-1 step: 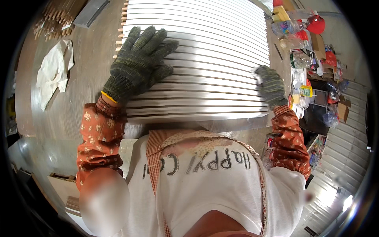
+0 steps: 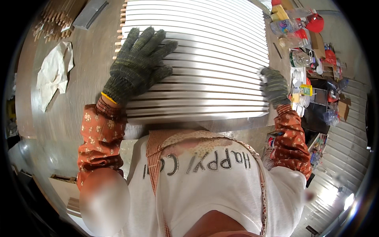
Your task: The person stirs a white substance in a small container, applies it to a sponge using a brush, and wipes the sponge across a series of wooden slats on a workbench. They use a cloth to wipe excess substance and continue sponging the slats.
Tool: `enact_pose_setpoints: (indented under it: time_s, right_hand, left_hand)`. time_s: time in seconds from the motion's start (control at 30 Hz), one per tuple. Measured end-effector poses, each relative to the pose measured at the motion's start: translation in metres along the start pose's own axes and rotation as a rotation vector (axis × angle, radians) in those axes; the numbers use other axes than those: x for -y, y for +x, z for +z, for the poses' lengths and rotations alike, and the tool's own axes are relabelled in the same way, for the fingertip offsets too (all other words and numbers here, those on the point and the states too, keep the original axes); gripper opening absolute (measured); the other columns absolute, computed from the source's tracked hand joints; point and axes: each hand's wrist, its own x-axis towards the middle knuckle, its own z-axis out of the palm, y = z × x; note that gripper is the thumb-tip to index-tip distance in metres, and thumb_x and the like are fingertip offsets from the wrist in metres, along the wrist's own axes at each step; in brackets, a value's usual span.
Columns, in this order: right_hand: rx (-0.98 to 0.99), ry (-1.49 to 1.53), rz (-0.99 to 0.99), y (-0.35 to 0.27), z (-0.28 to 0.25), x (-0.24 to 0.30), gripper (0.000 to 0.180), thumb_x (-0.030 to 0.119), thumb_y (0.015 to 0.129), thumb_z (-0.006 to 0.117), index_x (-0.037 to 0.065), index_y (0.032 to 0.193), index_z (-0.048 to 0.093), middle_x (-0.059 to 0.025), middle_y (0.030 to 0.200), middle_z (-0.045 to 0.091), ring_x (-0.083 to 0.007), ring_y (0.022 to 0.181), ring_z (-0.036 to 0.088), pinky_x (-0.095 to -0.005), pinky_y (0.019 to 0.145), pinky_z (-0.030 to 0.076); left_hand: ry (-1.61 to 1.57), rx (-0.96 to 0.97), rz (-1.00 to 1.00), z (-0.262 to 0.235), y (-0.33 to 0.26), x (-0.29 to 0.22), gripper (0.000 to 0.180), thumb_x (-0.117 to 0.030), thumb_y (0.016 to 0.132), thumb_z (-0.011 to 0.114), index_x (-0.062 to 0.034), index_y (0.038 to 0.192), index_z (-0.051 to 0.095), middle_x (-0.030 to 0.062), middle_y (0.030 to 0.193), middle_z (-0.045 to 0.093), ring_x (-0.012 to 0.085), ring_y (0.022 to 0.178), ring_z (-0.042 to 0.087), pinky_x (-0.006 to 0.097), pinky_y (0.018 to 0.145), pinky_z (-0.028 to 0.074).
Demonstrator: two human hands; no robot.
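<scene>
A row of long white slats point(image 2: 213, 51) lies side by side across a wooden workbench point(image 2: 79, 102), with short wooden pegs point(image 2: 118, 37) sticking out at their left ends. My left hand point(image 2: 138, 63), in a dark green knit glove, lies flat on the slats near their left ends with fingers spread. My right hand point(image 2: 274, 87), in the same kind of glove, is pressed against the right ends of the nearer slats, its fingers together. Whether it grips a slat cannot be made out. Both forearms wear orange patterned sleeves.
A crumpled white cloth point(image 2: 53, 73) lies on the bench at the left. Thin wooden sticks point(image 2: 51, 23) and a grey metal bar point(image 2: 90, 14) lie at the far left. Bottles, boxes and a red cap point(image 2: 316, 23) crowd the right side.
</scene>
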Motion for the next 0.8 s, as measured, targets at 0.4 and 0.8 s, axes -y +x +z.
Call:
enact_pose_setpoints:
  time_s: [0.4,0.8]
  right_hand:
    - [0.136,0.034,-0.237,-0.007,-0.013,0.144,0.044,0.009,0.081,0.052,0.018,0.124,0.052,-0.0046,0.121,0.055,-0.0234,0.109,0.053,-0.0418,0.095,0.041]
    - [-0.486,-0.061,-0.175,-0.042,-0.011,0.065,0.04,0.015,0.083,0.052,0.018,0.123,0.054,-0.0105,0.113,0.059,-0.0271,0.101,0.057,-0.0395,0.085,0.047]
  left_hand:
    - [0.095,0.042,0.015,-0.005,0.002,-0.004,0.056,-0.034,0.085,0.062,-0.0215,0.136,0.044,0.0131,0.14,0.04,0.0333,0.132,0.033,0.048,0.11,0.022]
    - [0.162,0.037,0.038,0.007,-0.002,0.008,0.057,-0.046,0.087,0.054,-0.0271,0.139,0.039,0.0084,0.145,0.034,0.0301,0.135,0.028,0.049,0.111,0.017]
